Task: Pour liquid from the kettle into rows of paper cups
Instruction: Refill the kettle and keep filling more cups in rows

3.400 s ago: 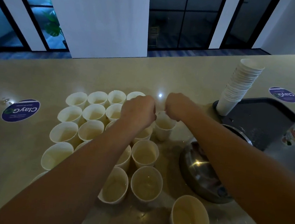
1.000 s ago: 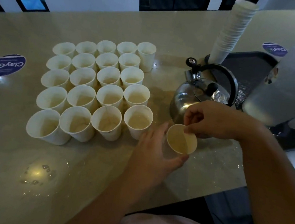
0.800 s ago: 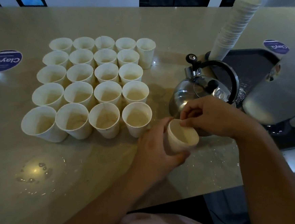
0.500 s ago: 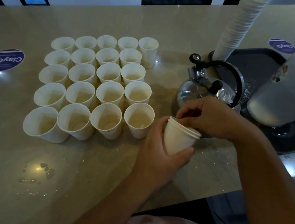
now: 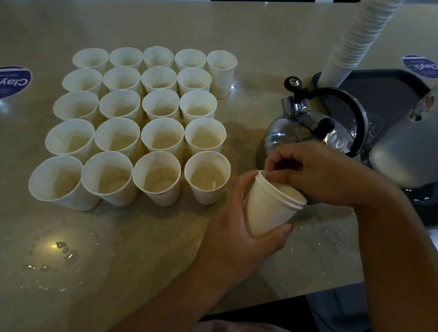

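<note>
Lifted off the counter (image 5: 153, 252) since a second ago, nested cups (image 5: 269, 209) sit gripped in the left hand (image 5: 236, 227) while the right hand (image 5: 317, 173) pinches the inner rim, so pouring waits.

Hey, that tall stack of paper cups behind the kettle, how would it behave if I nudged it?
The stack of paper cups would probably tip easily: it is tall, narrow and already leans. It is likely light, being thin paper. If it falls toward the kettle, the nested cups may slide apart.
</note>
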The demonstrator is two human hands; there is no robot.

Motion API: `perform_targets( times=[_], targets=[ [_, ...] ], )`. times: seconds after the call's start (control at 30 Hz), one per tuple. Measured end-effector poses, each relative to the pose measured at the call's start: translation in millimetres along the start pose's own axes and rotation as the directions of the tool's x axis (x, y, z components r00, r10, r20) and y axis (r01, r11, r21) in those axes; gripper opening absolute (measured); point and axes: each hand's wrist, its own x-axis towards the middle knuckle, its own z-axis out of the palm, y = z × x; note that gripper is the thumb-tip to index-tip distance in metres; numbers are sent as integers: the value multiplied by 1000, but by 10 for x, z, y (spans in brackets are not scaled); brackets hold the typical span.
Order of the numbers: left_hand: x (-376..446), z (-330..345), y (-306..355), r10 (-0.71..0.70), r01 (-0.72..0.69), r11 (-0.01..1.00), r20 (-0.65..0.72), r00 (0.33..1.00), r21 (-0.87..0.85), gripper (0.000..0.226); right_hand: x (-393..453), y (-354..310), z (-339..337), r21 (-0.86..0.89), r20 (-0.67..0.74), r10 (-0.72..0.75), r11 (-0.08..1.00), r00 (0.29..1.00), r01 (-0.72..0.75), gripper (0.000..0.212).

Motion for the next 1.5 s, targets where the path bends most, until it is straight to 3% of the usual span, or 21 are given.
perform_targets(
  times=[0.33, 0.6, 0.8, 1.07, 1.27, 1.37, 1.43, 1.5],
  targets=[
    [-119, 39, -79, -65, 64, 998, 58, 996, 11, 77, -145, -26, -421, -64, -234, 23, 997, 972, -39, 11],
    [-109, -27, -155, -55, 46, 988, 55, 997, 146, 85, -71, 4, -576, 216, -530, 134, 976, 837, -19, 9],
    [-84, -26, -160, -30, 0, 960, 102, 994, 279, 101, 347, -67, -381, 343, -504, 266, 935, 821, -92, 17],
    [-98, -81, -34, 79, -131, 876, 130, 988, 464, 95, 888, -121, -197, 156, -571, 235, 972, 786, -176, 31],
    [-117, -96, -30, 190, -220, 799, 113, 975, 559, 89, 1079, -125, -93, -92, -494, 248, 938, 834, -334, 29],
    [-125, -110, 26, 238, -261, 792, 115, 964, 552, 79, 1032, -128, -124, -85, -488, 258, 937, 834, -340, 31],
    [-110, -121, 66, 281, -290, 795, 101, 954, 532, 71, 931, -162, -190, -89, -543, 218, 946, 811, -313, 32],
    [-72, -125, 115, 318, -315, 811, 80, 945, 493, 61, 788, -196, -270, -40, -654, 149, 972, 742, -231, 24]
  ],
)
